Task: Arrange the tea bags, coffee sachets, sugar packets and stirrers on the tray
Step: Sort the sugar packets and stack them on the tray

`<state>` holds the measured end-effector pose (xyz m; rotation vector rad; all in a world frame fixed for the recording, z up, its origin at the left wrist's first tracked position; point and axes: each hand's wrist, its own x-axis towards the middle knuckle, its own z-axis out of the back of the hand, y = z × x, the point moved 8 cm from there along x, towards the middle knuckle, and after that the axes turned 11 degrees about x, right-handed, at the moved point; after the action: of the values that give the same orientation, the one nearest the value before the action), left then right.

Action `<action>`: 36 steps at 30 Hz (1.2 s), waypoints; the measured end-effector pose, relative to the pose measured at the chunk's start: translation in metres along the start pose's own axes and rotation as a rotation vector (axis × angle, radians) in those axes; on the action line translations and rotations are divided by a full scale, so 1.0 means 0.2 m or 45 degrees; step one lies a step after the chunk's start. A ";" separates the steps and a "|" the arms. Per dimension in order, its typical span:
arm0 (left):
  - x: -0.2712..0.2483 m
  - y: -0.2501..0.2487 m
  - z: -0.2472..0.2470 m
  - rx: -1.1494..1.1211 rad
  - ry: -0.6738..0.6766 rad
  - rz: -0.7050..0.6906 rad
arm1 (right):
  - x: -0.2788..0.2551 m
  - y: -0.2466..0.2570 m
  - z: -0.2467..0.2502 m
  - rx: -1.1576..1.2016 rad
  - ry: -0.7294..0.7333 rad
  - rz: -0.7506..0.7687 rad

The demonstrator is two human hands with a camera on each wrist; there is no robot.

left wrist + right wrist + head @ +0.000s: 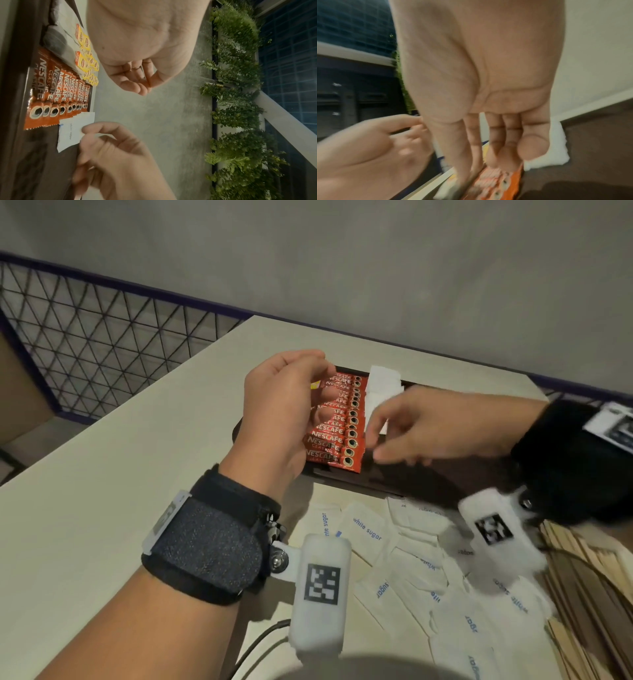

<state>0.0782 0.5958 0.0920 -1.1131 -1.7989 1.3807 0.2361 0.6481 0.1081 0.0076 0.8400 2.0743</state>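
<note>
A black wire grid (85, 337) borders the pale surface (120, 457), where the left hand (274, 412) hovers loosely curled and empty above red coffee sachets (337, 426) in the dark tray (394, 477), the right hand (435, 429) pinching a sugar packet (72, 134) beside them.

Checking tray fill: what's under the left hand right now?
Below the left hand, on the dark tray: the left part of the red Nescafe sachets row and yellow-tagged tea bags. The head view hides the tea bags almost entirely; the tray's left rim is covered.
</note>
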 end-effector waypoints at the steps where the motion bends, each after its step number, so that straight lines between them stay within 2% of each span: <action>1: 0.00 -0.01 0.01 -0.014 -0.019 -0.010 | -0.06 0.06 -0.11 -0.069 0.172 0.060; 3: 0.01 -0.02 0.04 -0.042 -0.055 -0.019 | -0.15 0.12 -0.29 -0.345 0.390 0.119; 6: 0.01 -0.03 0.07 -0.047 -0.087 -0.015 | -0.19 0.16 -0.46 -0.641 0.375 0.210; 18: 0.00 -0.05 0.08 -0.023 -0.081 -0.021 | -0.26 0.21 -0.47 -0.454 0.164 0.302; 20: 0.01 -0.03 0.06 -0.014 -0.038 -0.016 | -0.28 0.19 -0.38 -0.242 0.070 0.253; 21: 0.02 -0.03 0.06 -0.003 -0.006 -0.013 | -0.29 0.18 -0.34 -0.043 0.025 0.231; 25: 0.01 0.00 -0.02 0.266 0.175 -0.007 | -0.34 0.10 -0.19 1.086 -0.162 0.208; 28: -0.05 0.05 -0.14 0.388 0.456 0.052 | -0.31 0.03 -0.18 1.782 -0.281 0.223; 30: -0.08 0.07 -0.20 0.462 0.588 0.045 | -0.28 0.01 -0.20 2.002 -0.310 0.243; 32: -0.10 0.07 -0.21 0.530 0.614 -0.016 | -0.25 0.00 -0.22 2.098 -0.307 0.254; 36: -0.09 0.10 -0.21 0.605 0.660 -0.005 | -0.26 -0.05 -0.20 2.026 -0.418 0.198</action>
<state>0.1265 0.6014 0.0850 -1.0733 -1.0388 1.2750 0.2633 0.5913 0.0860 1.2226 2.0272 0.9643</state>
